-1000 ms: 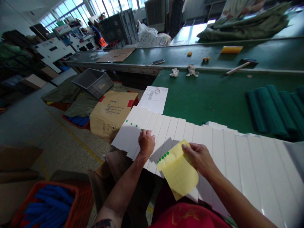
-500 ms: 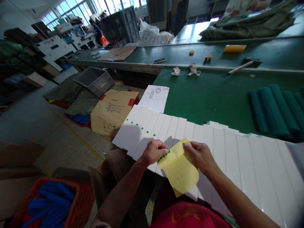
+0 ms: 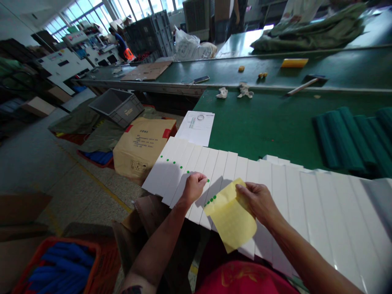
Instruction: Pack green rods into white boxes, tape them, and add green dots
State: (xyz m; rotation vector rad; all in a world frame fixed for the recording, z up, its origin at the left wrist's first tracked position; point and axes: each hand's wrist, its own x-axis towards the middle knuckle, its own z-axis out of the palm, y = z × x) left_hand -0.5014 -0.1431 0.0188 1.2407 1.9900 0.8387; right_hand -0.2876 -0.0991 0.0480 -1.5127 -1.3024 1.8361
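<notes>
My left hand (image 3: 194,187) is closed in a pinch, with a round green sticker (image 3: 208,180) at its fingertips, over the row of overlapping white boxes (image 3: 260,175). Whether that sticker touches the box beneath, I cannot tell. Between thumb and fingers, my right hand (image 3: 259,200) grips a yellow sticker sheet (image 3: 234,222) by its upper right side. Several green dots remain along the sheet's left edge. Further left, a line of green dots runs across the white boxes, partly covered by my left hand.
A printed white paper (image 3: 196,126) lies behind the boxes on the green table (image 3: 245,126). Dark green rolls (image 3: 343,139) are at the right. To the left stand a brown carton (image 3: 143,147), a grey crate (image 3: 118,108) and an orange basket (image 3: 98,261) of blue pieces.
My left hand has moved up and left, off the yellow sheet to the white boxes, with a green sticker at its fingertips. My right hand still holds the sheet in nearly the same place.
</notes>
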